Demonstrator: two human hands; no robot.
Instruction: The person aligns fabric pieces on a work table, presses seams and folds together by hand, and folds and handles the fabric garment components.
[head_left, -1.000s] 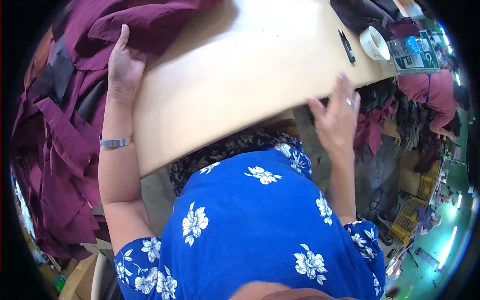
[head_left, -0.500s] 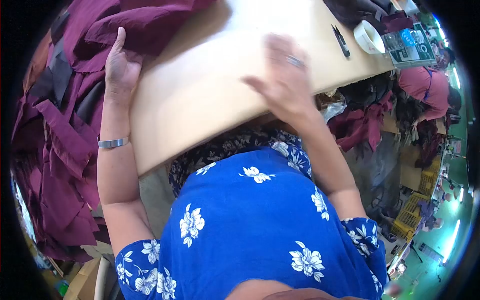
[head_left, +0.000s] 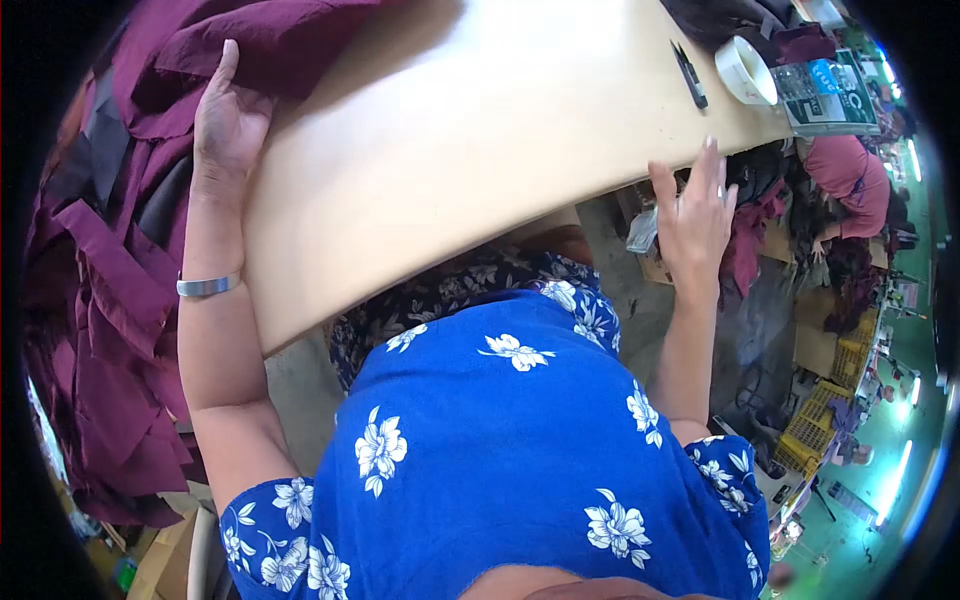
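Bowl (head_left: 737, 72) and bottle (head_left: 824, 78) share the table (head_left: 480, 140) beyond the right hand (head_left: 697, 222).

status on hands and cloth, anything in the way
Left hand at maroon cloth, grip unclear. Right hand open, empty, by edge of table. Cloth heaped at left. White bowl, pen-like items beyond right hand, not between hands.

Pale tabletop (head_left: 480, 140), grey floor (head_left: 638, 325) below; yellow crates (head_left: 808, 428), bright tube light (head_left: 896, 482), green background (head_left: 850, 555)

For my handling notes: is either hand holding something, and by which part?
The right hand holds nothing. The left hand is at the edge of the maroon fabric; whether it grips there cannot be told.
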